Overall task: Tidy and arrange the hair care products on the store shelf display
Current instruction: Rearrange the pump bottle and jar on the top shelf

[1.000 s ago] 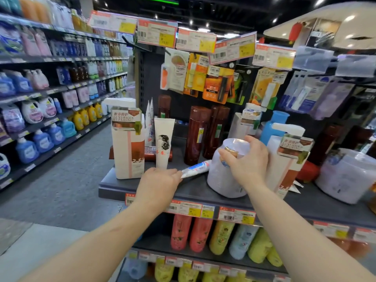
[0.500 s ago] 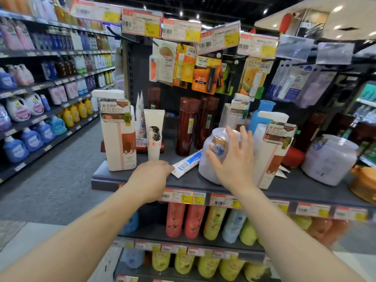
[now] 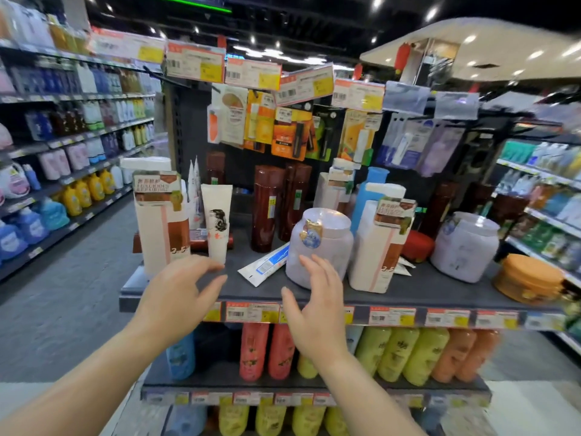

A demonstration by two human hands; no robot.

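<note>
Both my hands hover empty before the shelf (image 3: 424, 291) edge, fingers spread: left hand (image 3: 176, 297), right hand (image 3: 314, 306). White-and-blue tube (image 3: 267, 262) lies flat between them, tip against the pale lilac jar (image 3: 320, 247), lid on, contents unclear. White tube (image 3: 217, 221) stands upright beside a white pump bottle (image 3: 160, 215).

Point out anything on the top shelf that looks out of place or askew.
The white tube with blue print lies flat on the top shelf, angled between the upright white tube and the pale lavender jar, while its neighbours stand. A dark red item behind the upright tube also seems to lie flat. Both hands hover open nearby, holding nothing.
</note>
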